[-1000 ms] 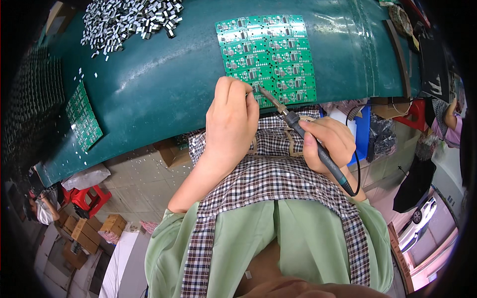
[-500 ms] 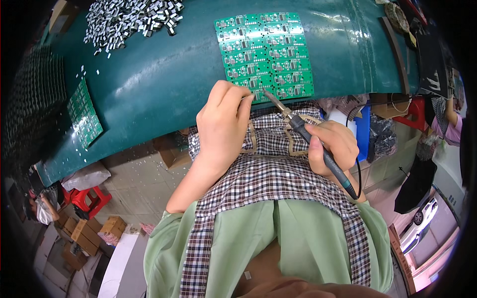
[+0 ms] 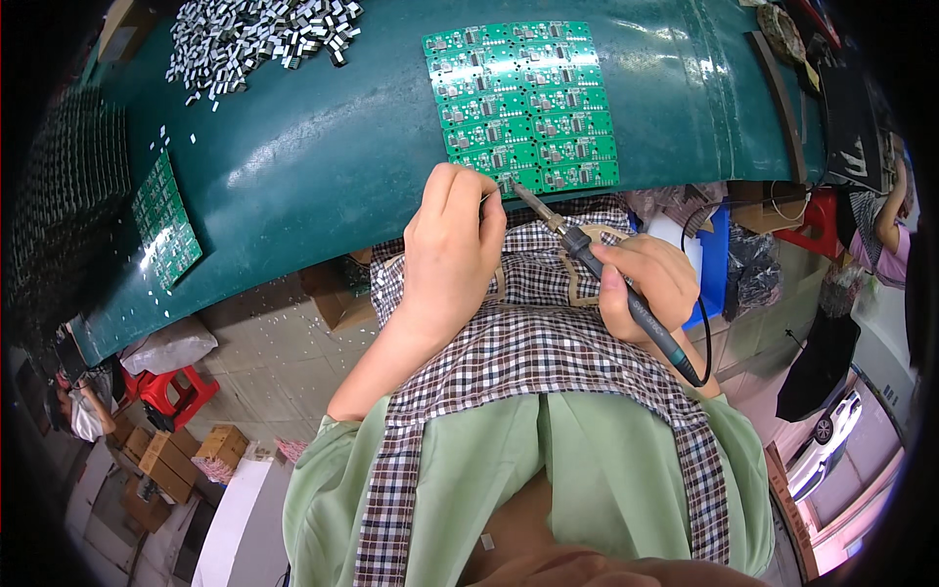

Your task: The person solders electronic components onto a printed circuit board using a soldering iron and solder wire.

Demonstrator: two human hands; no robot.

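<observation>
My right hand (image 3: 650, 284) is wrapped around the dark grey handle of a soldering iron (image 3: 585, 248). The iron slants up and left, its metal tip at the near edge of a green circuit board panel (image 3: 528, 112). Two columns of small identical boards with mounted parts make up this panel, which lies flat on the table. Fingertips pinched, my left hand (image 3: 450, 235) is beside the panel's near left corner. Between those fingers a thin piece of solder wire (image 3: 486, 197) points toward the iron's tip; most of it is hidden by the hand.
The green tabletop (image 3: 323, 176) carries a heap of small black-and-white parts (image 3: 259, 44) at the far left. Another circuit board panel (image 3: 166, 223) lies left, near dark stacked trays (image 3: 68, 186). A blue bin (image 3: 714, 264) stands below the edge at right. Another person's arm (image 3: 890, 210) shows far right.
My left hand has shifted slightly right, and the iron's tip has moved a little left and nearer to me. Both hands keep their grips.
</observation>
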